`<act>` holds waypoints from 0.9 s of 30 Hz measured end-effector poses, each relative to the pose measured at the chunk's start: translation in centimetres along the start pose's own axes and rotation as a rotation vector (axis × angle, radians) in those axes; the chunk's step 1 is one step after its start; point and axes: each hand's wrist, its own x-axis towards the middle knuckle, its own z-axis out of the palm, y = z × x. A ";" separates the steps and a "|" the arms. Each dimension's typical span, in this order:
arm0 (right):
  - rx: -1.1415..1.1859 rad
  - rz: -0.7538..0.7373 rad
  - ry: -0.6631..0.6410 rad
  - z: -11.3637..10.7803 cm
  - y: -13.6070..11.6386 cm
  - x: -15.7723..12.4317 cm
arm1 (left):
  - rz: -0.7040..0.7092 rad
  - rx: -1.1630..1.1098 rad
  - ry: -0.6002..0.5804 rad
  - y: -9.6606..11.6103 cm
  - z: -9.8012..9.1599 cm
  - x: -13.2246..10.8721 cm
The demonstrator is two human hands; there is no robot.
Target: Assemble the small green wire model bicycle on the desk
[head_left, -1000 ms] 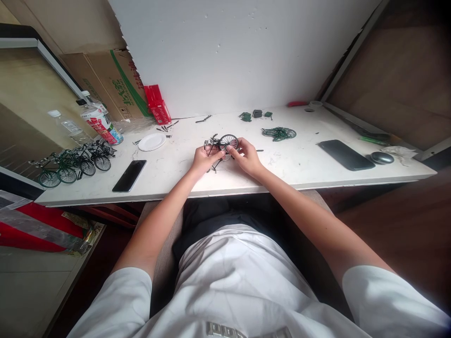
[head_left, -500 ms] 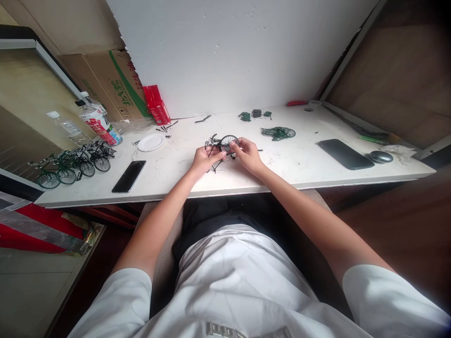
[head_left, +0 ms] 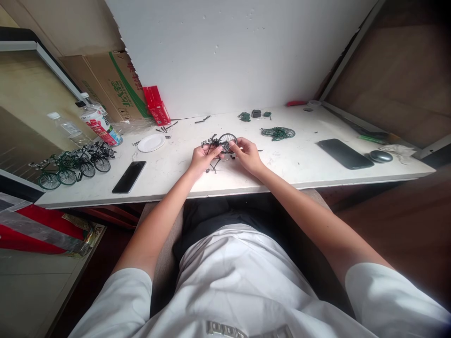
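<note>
The person sits at a white table (head_left: 303,165) with both arms stretched out. The two hands meet near the middle of the table, close to the front edge. Between them is a little toy bike (head_left: 215,144), dark in colour, held just above the table top.

The left hand (head_left: 201,157) has its fingers closed on the frame end of the toy bike. The right hand (head_left: 248,154) pinches the bike at its wheel (head_left: 227,140), thumb and fingers pressed together on it. The wheel stands up and faces the person. A few tiny dark bits (head_left: 211,169) lie on the table right under the hands.

Far to the left stands a row of finished toy bikes (head_left: 72,163), green and black. A black phone (head_left: 128,176) lies flat near them, and a white paper plate (head_left: 151,142) sits a bit further back. Two bottles (head_left: 100,123) stand by a cardboard box (head_left: 105,77), and a red pack (head_left: 157,105) leans on the wall.

To the right, behind the hands, is a heap of green parts (head_left: 278,133). Well off to the right lie a second dark phone (head_left: 345,154) and a grey mouse (head_left: 381,156)
</note>
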 end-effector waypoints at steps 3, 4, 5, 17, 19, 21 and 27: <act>-0.065 -0.023 0.045 0.0 0.1 0.0 | 0.003 -0.005 0.073 -0.1 -0.3 0.2; -0.073 -0.029 0.055 0.1 0.1 0.0 | -0.002 -0.007 0.090 -0.2 -0.4 0.3; -0.075 -0.036 0.062 0.1 0.1 0.0 | -0.007 -0.011 0.097 -0.2 -0.4 0.3; -0.093 -0.021 -0.009 0.2 0.0 -0.3 | -0.017 0.006 -0.007 -0.1 0.1 0.0; -0.095 -0.023 -0.019 0.1 0.1 -0.3 | -0.004 0.010 -0.001 -0.1 0.0 0.1; -0.106 -0.022 0.002 0.0 0.4 -0.2 | 0.016 0.008 0.040 -0.2 -0.3 0.2; -0.255 -0.134 -0.167 -0.4 0.3 -0.1 | -0.008 0.037 0.282 0.1 -1.0 0.5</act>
